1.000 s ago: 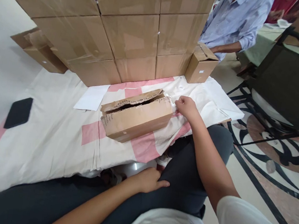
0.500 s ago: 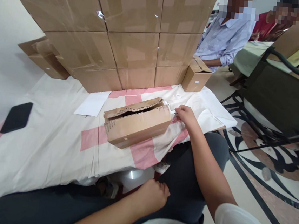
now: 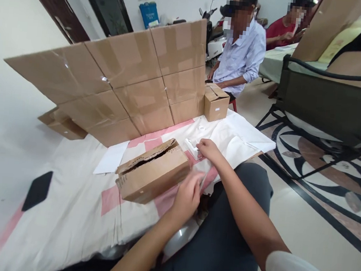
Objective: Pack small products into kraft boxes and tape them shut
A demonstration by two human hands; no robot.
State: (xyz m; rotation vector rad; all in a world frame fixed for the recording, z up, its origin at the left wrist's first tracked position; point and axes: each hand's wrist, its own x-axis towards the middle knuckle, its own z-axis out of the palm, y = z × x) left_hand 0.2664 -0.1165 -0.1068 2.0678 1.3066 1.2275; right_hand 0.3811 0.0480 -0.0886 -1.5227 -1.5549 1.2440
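A long cardboard box point(image 3: 155, 175) with torn, partly raised top flaps lies on the cloth-covered table in front of me. Beyond its right end is a small white frame-like item point(image 3: 193, 148), too small to identify. My right hand point(image 3: 210, 151) is closed in a pinch at the edge of this white item; whether it grips it is hidden. Close to the box's near right corner, my left hand point(image 3: 189, 194) is raised with curled fingers. Its fingertips are smeared by motion, and anything between them cannot be made out.
A tall taped cardboard panel point(image 3: 134, 84) stands behind the box. A small carton point(image 3: 215, 105) is at its right end, and a black phone-like slab point(image 3: 37, 190) lies left. White paper point(image 3: 111, 156) rests on the cloth. A person in a light shirt point(image 3: 241, 52) sits beyond.
My left hand has risen from my lap to the box's right end. My right hand remains pinched by the white item, now more exposed. The view has tilted up, showing more of the room.
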